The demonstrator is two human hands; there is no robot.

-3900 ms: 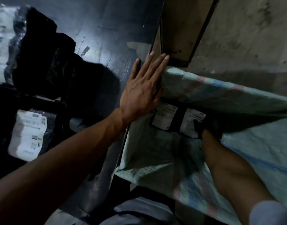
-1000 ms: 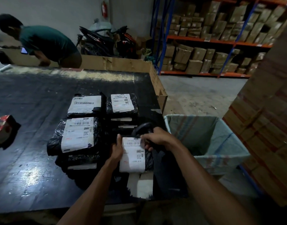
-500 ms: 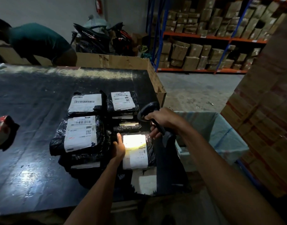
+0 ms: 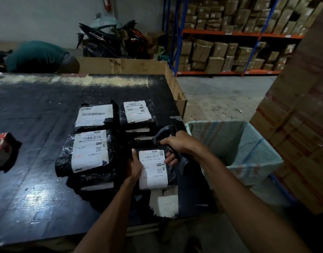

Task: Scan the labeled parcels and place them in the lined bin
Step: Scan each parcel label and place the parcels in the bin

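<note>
Several black plastic parcels with white labels lie stacked on the dark table. The nearest parcel sits at the table's front right; my left hand grips its left edge. Above its top right corner my right hand is shut on a black handheld scanner, whose head points left and down; those fingertips touch the label. Other parcels lie behind: one large parcel on the left, two more at the back. The bin lined with a pale green woven sack stands open just right of the table.
A red tape roll lies at the table's left edge. A person in a green shirt bends over beyond the far edge. Stacked cartons rise right of the bin; shelves of boxes and a motorbike stand at the back.
The bright scanner light on the near parcel's label half a second ago is gone. My right hand with the scanner has dropped closer to the label; my left hand still holds the parcel's edge.
</note>
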